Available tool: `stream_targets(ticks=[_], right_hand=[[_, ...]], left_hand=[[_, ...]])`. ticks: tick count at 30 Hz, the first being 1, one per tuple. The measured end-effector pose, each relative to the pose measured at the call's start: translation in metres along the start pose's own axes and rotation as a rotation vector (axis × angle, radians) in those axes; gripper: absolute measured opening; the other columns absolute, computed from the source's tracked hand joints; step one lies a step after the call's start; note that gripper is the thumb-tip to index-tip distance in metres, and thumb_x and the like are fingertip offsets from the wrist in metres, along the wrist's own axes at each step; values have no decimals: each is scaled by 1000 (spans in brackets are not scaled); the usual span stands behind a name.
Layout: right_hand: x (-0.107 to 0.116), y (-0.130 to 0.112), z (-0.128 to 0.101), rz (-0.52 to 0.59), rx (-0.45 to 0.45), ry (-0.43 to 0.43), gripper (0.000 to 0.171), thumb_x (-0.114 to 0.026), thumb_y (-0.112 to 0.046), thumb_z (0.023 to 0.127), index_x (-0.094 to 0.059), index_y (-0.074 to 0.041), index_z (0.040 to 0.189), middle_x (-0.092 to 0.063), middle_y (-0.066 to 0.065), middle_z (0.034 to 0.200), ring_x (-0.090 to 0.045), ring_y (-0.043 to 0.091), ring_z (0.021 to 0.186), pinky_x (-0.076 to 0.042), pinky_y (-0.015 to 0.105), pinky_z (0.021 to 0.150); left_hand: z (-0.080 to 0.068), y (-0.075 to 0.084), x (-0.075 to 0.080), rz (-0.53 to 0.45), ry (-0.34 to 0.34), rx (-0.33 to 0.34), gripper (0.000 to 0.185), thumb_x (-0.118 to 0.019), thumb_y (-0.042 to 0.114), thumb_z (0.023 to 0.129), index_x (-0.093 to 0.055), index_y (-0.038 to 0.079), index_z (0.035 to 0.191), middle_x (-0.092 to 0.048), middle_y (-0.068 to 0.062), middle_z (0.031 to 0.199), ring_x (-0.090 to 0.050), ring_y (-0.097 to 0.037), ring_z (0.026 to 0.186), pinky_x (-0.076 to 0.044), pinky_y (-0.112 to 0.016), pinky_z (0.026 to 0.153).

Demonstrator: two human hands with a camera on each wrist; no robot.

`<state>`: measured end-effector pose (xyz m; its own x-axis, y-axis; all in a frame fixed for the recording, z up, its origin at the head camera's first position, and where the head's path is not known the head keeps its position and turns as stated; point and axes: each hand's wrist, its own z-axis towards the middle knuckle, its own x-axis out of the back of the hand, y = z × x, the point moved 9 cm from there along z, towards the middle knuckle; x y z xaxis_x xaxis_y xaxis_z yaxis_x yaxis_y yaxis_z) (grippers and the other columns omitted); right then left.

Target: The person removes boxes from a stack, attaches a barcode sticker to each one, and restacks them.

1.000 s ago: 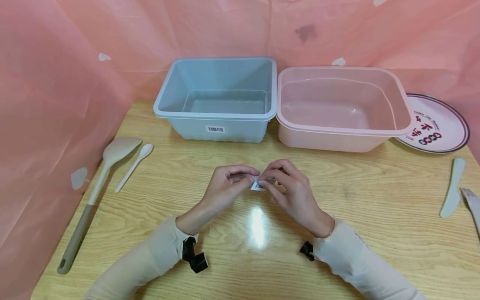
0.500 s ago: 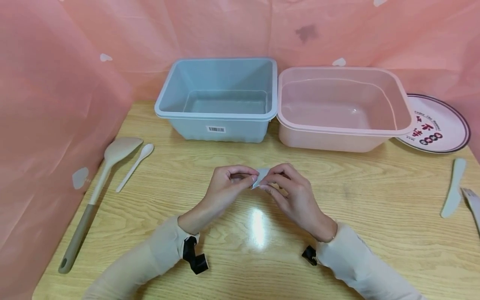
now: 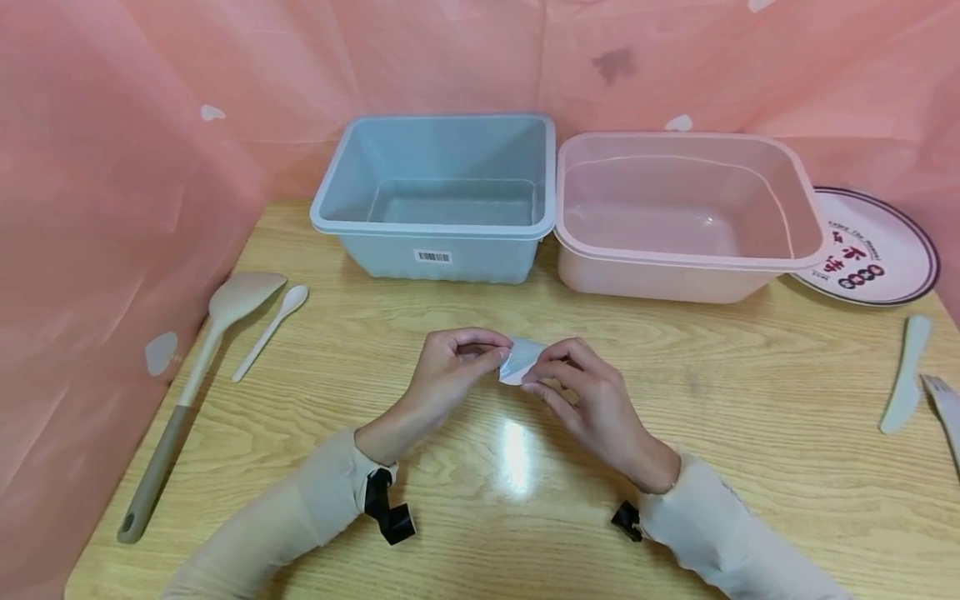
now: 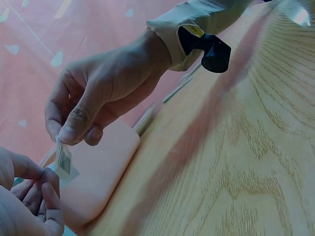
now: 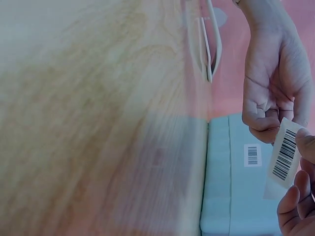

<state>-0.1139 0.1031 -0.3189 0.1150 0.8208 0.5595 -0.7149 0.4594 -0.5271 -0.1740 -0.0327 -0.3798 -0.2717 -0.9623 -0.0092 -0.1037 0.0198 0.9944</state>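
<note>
Pinching one small barcode label (image 5: 285, 153) between them, the left hand (image 3: 441, 387) and right hand (image 3: 596, 402) hold it in the air over the middle of the worktop (image 3: 750, 392). Each has thumb and fingertips closed on an opposite edge, other fingers loosely bent. The work looks partway along: the label is firmly gripped, and a translucent layer (image 5: 273, 190) shows beyond one edge, probably film or backing. Any separating of the two seems unfinished; how far they have parted cannot be told. The label is stuck to neither bin yet. From it, the blue bin (image 3: 491, 260), with its own barcode sticker (image 3: 432, 257), sits at eleven o'clock; the pink bin (image 3: 660, 285) at about two. The spatula (image 3: 200, 368) and spoon (image 3: 267, 335) lie untouched towards nine, the knife (image 3: 904, 375) and fork (image 3: 946, 408) towards three.
</note>
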Motion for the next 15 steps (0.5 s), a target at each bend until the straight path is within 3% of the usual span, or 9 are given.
stream_targets(ticks=[2,9,15], right_hand=[[0,0,-2,0,-8,0,24,-80,11,68,-72,-5,85,-61,4,92,-56,13,80,-49,21,64],[-2,2,-11,23,-26,3,27,-81,11,66,-71,-6,85,-61,3,92,-59,13,78,-52,18,64],[-2,3,-15,33,-31,5,28,-81,12,66,-71,-7,85,-61,3,92,-58,12,76,-51,17,64]], left_hand=[[0,-1,1,-5,-1,4,14,-65,2,89,-70,-7,99,-69,-17,101,-66,-11,85,-57,-40,83],[1,-4,6,1,28,11,14,-65,1,89,-70,-6,99,-69,-14,98,-65,-11,85,-56,-29,80],[2,-5,8,-2,47,17,13,-66,1,88,-70,-6,98,-69,-11,95,-64,-12,84,-56,-44,85]])
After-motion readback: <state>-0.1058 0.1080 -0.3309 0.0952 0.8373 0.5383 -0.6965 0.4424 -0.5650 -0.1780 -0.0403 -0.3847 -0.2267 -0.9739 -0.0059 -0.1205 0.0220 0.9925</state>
